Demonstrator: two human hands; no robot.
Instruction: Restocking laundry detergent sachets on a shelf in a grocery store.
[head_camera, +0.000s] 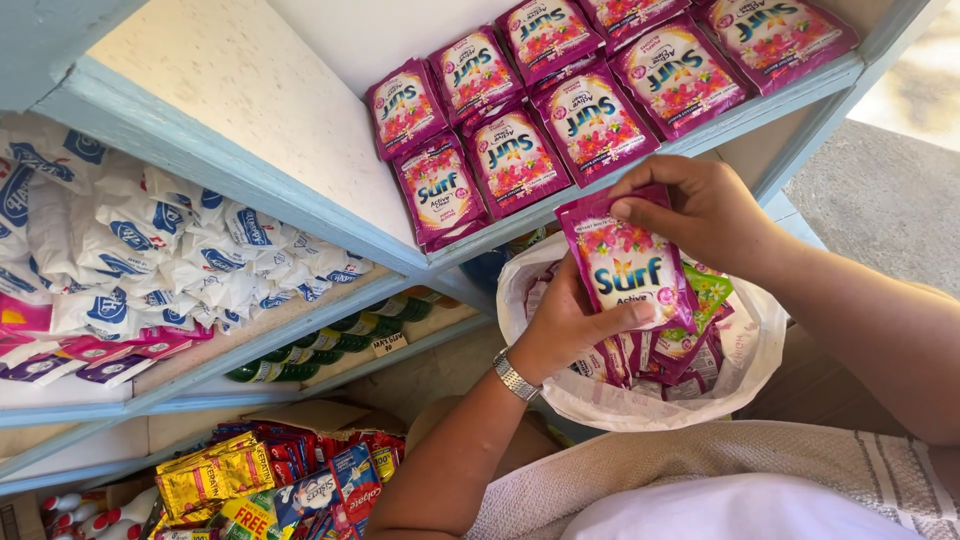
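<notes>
Pink sachets partly laid out on a pale blue shelf, with more left in the bag

Above both hands, the pale blue shelf (300, 205) is seen already carrying two rows of pink sachets (520, 160) along its front edge, while much of its white surface to the left is uncovered. Directly under the hands, a white plastic bag (745, 365) is held open and many more sachets are seen inside, so the work is judged roughly midway. One pink sachet (628, 262) is pinched between both: its top edge is gripped by the right hand (700, 205), its lower side by the left hand (565, 325).
</notes>
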